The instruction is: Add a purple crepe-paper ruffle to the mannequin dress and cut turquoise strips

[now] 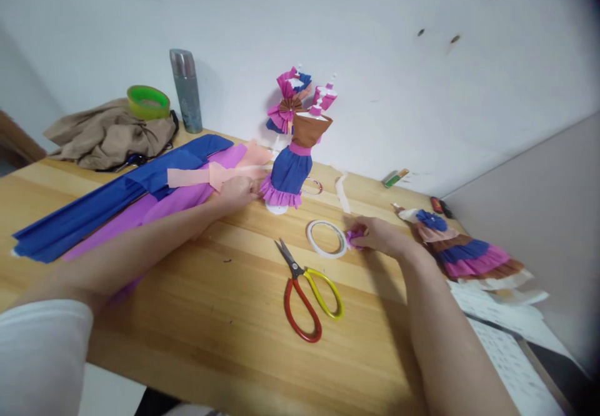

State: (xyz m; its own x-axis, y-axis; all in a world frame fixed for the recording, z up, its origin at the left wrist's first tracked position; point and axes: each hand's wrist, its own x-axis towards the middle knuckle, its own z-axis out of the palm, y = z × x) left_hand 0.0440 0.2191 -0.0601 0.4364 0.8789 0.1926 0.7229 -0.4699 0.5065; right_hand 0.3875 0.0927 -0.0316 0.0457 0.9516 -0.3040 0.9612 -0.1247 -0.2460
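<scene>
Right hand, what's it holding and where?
The right hand pinches a small purple crepe paper piece at its edge, beside the tape roll.

Small crumpled purple crepe-paper piece [354,238]: pinched in the right hand's [382,236] fingertips, resting on the wooden tabletop just beside the white tape ring. Miniature paper dress on a white stand [291,166]: brown bodice, pink waistband, blue skirt, purple ruffled hem; upright, left hand [238,191] touching the hem edge.
</scene>
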